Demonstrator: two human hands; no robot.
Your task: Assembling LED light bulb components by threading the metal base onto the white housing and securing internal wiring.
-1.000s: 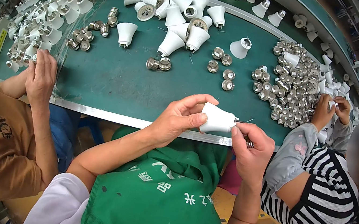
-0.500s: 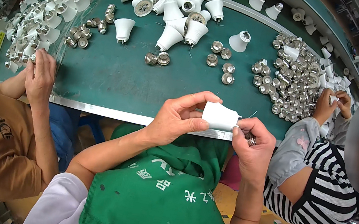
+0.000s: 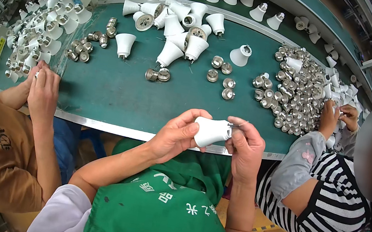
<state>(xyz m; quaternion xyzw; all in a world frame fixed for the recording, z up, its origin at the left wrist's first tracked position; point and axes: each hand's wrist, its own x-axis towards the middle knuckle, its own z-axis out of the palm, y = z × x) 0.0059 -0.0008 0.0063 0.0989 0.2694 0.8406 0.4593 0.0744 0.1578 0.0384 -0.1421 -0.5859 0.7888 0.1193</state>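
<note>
Closest to the wearer is the green apron (image 3: pixel 150 213); past it, in front of the bench's metal edge (image 3: pixel 143 134), the left hand (image 3: pixel 173 136) pinches the wide end of a white lamp cup (image 3: pixel 211 132) between thumb and fingers; the cup lies tilted on its side between both hands, narrow end toward the right hand (image 3: pixel 247 148); that hand's thumb and fingers are bunched at a thin wire (image 3: pixel 233 125), though whether they grip it or only touch it one cannot tell; a sideways tug there could bend or snap the wire; a slack left grip on the smooth shell could drop the cup into the lap; farther out, the loose metal caps (image 3: pixel 227 94) are round and could roll if a hand bumps them; beyond, in the jumbled pile of white cups (image 3: pixel 174 25), jutting wires could snag if one is pulled out carelessly.
</note>
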